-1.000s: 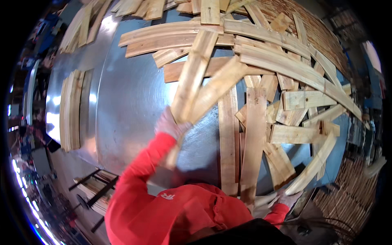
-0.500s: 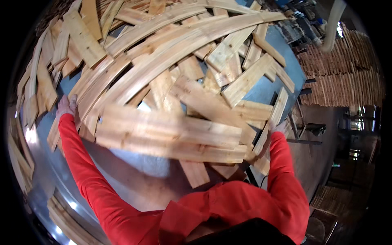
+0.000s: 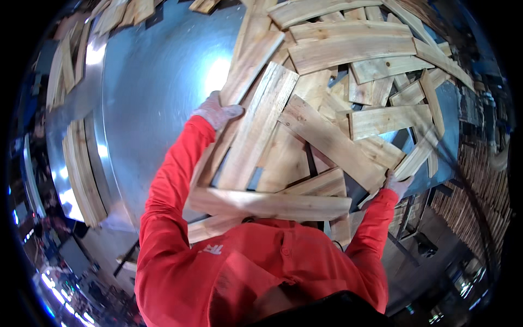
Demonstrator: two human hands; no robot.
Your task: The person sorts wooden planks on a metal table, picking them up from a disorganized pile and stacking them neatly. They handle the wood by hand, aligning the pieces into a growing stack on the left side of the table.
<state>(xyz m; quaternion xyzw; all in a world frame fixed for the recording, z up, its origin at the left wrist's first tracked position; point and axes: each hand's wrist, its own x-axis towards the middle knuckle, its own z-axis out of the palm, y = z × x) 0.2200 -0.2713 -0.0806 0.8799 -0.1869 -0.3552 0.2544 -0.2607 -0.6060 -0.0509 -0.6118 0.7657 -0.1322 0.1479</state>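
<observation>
My left hand [image 3: 217, 110], in a pale glove, clasps the left edge of a long wooden board [image 3: 251, 68], its thumb lying across the wood. Beside that slants a wide pale board [image 3: 260, 125]. My right hand [image 3: 399, 184] is closed around the near end of a narrow board [image 3: 418, 155] at the right side of the pile. Between my hands lie a darker brownish board [image 3: 335, 141] and, crosswise close to my body, a long board [image 3: 272, 205]. The fingertips of both hands are partly hidden.
Loose boards [image 3: 354, 52] lie crisscrossed over the far right of the blue-grey metal table [image 3: 158, 109]. At the left edge a few boards [image 3: 84, 169] rest lengthwise, with more [image 3: 117, 16] at the far left. Stacked wood [image 3: 463, 185] stands beyond the right side.
The view has turned, baring the metal surface at the left. My left hand has moved from the pile's far left edge to the slanted board nearer the middle. My right hand stays at the right side.
</observation>
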